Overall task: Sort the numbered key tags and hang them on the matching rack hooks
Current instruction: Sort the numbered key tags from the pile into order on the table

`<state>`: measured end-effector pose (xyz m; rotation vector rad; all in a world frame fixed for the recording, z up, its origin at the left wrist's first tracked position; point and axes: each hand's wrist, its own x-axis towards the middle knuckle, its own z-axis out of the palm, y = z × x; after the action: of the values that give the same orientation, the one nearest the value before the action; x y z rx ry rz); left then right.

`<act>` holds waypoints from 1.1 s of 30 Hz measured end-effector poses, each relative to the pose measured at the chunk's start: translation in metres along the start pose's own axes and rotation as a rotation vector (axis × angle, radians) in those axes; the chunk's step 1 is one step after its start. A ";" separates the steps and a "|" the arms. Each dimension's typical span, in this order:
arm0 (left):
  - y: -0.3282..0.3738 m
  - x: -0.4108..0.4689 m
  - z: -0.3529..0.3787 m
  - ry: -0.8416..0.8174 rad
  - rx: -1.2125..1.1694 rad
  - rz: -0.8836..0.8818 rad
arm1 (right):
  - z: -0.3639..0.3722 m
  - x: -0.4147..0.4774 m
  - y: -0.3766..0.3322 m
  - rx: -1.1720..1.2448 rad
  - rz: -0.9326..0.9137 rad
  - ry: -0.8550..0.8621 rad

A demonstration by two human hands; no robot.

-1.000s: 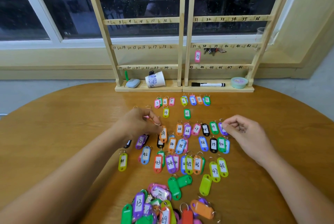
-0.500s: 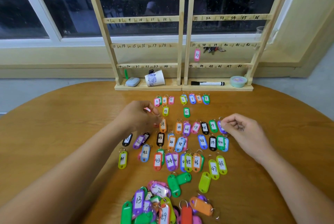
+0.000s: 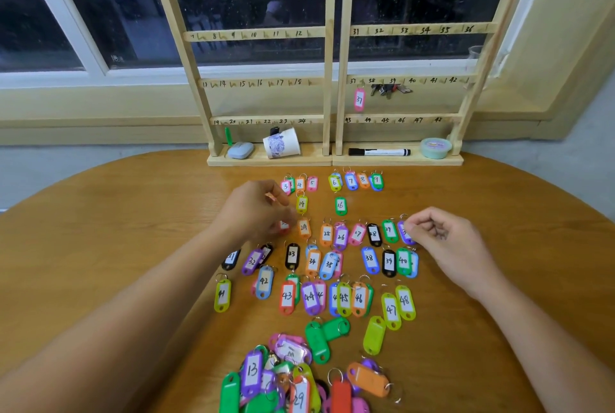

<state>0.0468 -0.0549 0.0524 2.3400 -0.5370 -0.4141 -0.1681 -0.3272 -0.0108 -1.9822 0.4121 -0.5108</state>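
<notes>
Hanging pink tag (image 3: 359, 100), label "37"

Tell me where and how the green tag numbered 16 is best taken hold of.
Probably pinch green tag 16 across its two long edges, coming from above. It lies flat on the table, alone, long axis toward the rack, with bare wood on both sides for fingertips. I can see no ring on it.

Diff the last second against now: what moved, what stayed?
The left hand drifted slightly toward the rack, still pinching what looks like a pink tag; orange tag 24 slid the same way, into line with its row. The right hand kept pinching the purple tag at the row's end. Tag 37 still hangs on its hook; other tags unchanged.
</notes>
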 end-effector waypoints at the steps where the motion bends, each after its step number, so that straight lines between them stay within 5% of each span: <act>1: -0.001 -0.002 -0.003 0.009 0.024 0.013 | 0.000 0.000 0.000 0.007 0.002 -0.001; 8: -0.017 -0.027 -0.012 -0.075 0.236 0.075 | 0.000 0.000 0.001 0.025 -0.003 0.007; 15: -0.026 -0.022 -0.009 0.107 0.245 0.187 | -0.001 -0.002 -0.002 -0.006 -0.003 0.005; 23: -0.012 -0.020 -0.007 -0.189 0.390 0.217 | -0.001 -0.001 -0.002 -0.014 0.010 0.002; 33: -0.011 -0.020 -0.005 -0.179 0.376 0.234 | 0.000 0.000 0.000 -0.007 -0.009 0.002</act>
<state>0.0343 -0.0349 0.0506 2.5660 -1.0407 -0.4442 -0.1686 -0.3272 -0.0105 -1.9912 0.4071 -0.5177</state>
